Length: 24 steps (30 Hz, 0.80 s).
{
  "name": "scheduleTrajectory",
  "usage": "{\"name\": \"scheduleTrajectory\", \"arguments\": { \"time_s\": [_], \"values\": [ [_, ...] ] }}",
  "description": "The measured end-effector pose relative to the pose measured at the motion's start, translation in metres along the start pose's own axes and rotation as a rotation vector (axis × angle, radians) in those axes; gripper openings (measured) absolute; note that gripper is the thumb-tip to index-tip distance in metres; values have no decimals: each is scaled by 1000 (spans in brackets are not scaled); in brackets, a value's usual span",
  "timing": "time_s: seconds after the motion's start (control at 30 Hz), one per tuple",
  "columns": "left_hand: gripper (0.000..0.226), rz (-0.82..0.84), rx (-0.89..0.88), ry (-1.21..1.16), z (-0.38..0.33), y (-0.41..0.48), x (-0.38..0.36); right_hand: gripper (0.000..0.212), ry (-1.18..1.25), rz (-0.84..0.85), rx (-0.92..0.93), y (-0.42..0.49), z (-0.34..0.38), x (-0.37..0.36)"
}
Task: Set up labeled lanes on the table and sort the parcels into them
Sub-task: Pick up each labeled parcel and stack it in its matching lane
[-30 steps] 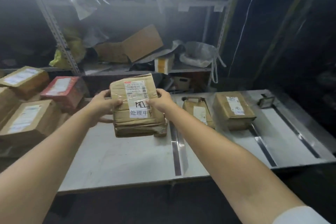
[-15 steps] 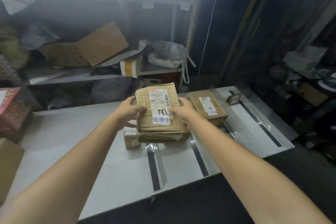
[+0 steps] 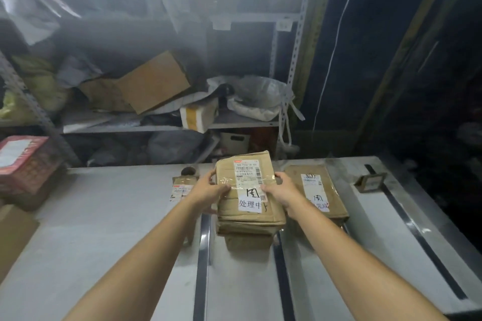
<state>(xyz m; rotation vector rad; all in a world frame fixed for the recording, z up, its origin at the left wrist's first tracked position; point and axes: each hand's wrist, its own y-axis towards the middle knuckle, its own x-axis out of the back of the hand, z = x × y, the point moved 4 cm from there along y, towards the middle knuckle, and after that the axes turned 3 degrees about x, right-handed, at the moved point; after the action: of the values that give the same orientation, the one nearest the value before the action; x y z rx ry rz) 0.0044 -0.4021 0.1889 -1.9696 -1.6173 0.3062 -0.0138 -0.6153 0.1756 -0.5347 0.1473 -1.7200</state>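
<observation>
Cardboard parcel, white label with handwriting: held from both sides, left hand clasped on its left edge, right hand on its right edge, above the lane between two dark strips on the grey table. Under it: another box. Right lane: flat labelled parcel. Left lane: small parcel. Far left: red box.

Both hands grip a worn brown parcel by its sides, left hand and right hand, over the grey table between two dark strips, another parcel just right of it
</observation>
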Motion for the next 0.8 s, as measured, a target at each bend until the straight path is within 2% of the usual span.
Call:
{"name": "scheduleTrajectory", "arguments": {
  "time_s": [0.2, 0.33, 0.8],
  "values": [
    [62, -117, 29, -8, 12, 27, -17, 61, -39, 103, -23, 43, -18, 2],
    [69, -151, 45, 24, 14, 45, -24, 54, -71, 120, -39, 64, -28, 4],
    [68, -126, 80, 37, 19, 65, -20, 54, -78, 102, -55, 82, -36, 3]
  ]
}}
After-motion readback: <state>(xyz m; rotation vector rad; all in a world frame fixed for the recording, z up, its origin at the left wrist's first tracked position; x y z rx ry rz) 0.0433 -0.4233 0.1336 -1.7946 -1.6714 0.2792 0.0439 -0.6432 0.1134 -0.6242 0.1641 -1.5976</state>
